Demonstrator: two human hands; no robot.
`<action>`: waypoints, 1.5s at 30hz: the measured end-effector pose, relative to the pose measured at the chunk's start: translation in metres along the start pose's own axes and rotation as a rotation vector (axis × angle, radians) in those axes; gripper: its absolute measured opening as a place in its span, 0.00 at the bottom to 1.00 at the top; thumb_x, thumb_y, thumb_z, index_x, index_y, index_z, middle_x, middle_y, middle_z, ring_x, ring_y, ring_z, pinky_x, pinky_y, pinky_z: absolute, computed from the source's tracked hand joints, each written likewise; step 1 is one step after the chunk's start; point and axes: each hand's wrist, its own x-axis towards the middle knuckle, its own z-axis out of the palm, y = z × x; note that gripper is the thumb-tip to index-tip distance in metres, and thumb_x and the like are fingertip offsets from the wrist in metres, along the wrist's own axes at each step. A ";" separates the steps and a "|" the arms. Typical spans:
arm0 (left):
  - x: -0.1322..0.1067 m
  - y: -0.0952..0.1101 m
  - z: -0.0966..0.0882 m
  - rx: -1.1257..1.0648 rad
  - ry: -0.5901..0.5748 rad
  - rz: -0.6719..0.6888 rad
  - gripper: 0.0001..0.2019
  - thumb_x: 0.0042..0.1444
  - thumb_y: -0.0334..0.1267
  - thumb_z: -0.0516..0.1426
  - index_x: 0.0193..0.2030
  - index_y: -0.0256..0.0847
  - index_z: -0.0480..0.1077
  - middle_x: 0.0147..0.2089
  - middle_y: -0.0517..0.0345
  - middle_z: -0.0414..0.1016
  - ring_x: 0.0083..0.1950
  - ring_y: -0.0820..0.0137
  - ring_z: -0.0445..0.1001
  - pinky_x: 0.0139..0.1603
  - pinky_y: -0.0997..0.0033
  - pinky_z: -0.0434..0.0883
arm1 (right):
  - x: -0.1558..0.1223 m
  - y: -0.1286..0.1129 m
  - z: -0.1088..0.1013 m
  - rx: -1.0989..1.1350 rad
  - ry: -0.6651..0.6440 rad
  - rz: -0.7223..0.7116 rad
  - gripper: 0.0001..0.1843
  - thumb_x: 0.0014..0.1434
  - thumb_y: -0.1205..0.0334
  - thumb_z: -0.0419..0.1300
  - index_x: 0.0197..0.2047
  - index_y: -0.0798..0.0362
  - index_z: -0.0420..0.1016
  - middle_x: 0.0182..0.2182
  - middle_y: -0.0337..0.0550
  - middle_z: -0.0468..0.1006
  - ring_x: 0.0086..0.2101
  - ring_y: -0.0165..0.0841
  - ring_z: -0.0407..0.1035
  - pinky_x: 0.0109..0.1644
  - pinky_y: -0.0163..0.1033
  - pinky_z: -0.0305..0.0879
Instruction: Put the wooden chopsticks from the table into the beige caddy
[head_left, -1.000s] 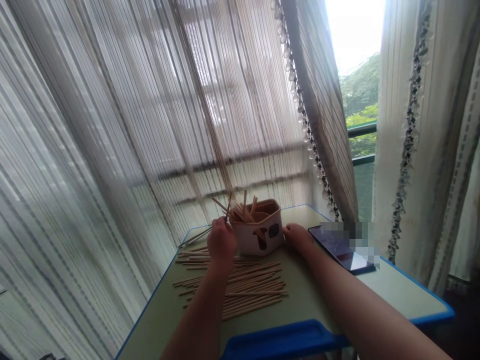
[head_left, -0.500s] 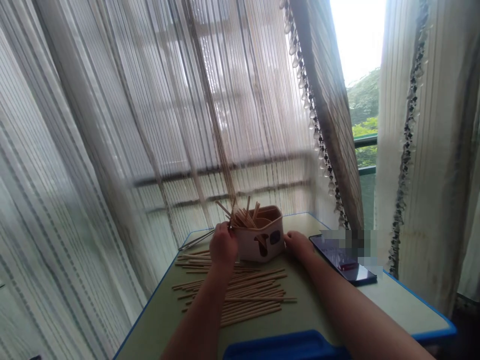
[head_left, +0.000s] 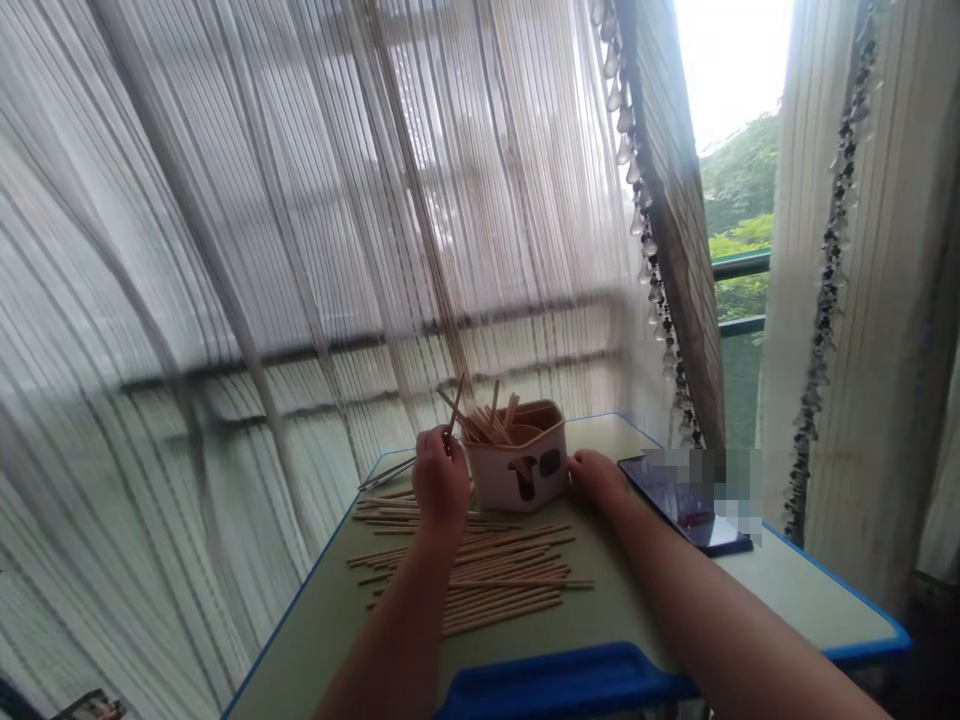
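Observation:
My left hand [head_left: 440, 478] is closed at the left side of a pale box [head_left: 491, 485], with a thin wooden stick [head_left: 455, 405], like a chopstick, slanting up from its fingers. Behind this hand a long thin metal tool [head_left: 386, 473] reaches out to the left; whether the hand grips it too, I cannot tell. Several wooden sticks [head_left: 487, 422] stand tilted inside the box, which has dark cutouts in its front. My right hand [head_left: 594, 472] is curled against the box's right wall, its fingertips partly hidden. More wooden sticks [head_left: 510, 580] lie in a loose spread before the box.
A phone [head_left: 682, 505] lies right of my right forearm. The pale green table [head_left: 615, 590] has a blue rim and a raised blue bar [head_left: 562, 670] along its near edge. Sheer striped curtains [head_left: 337, 220] hang close behind and to the left.
My left hand has turned slightly, and a stick now stands up clearly from its fingers. The metal tool has shifted a little. The right hand stays at the box while the view moves slightly.

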 end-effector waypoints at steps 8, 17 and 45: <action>-0.001 0.003 -0.002 -0.092 0.080 -0.005 0.08 0.59 0.33 0.47 0.42 0.38 0.65 0.40 0.53 0.68 0.34 0.72 0.69 0.38 0.73 0.67 | 0.000 0.001 0.002 -0.003 0.023 -0.012 0.22 0.59 0.52 0.43 0.34 0.52 0.76 0.35 0.49 0.77 0.36 0.37 0.70 0.31 0.36 0.55; 0.000 0.004 -0.004 -0.084 0.076 -0.031 0.08 0.59 0.34 0.47 0.42 0.38 0.65 0.40 0.53 0.68 0.35 0.72 0.69 0.38 0.74 0.67 | 0.000 0.000 0.002 0.007 0.037 -0.018 0.22 0.58 0.52 0.43 0.33 0.51 0.75 0.35 0.50 0.77 0.36 0.38 0.70 0.31 0.37 0.56; -0.022 0.021 0.003 -0.180 -0.004 0.341 0.10 0.57 0.39 0.51 0.29 0.39 0.68 0.25 0.58 0.68 0.27 0.72 0.66 0.31 0.73 0.61 | -0.005 -0.003 -0.004 0.006 0.017 -0.005 0.21 0.58 0.55 0.44 0.35 0.52 0.76 0.36 0.50 0.76 0.36 0.37 0.69 0.33 0.36 0.57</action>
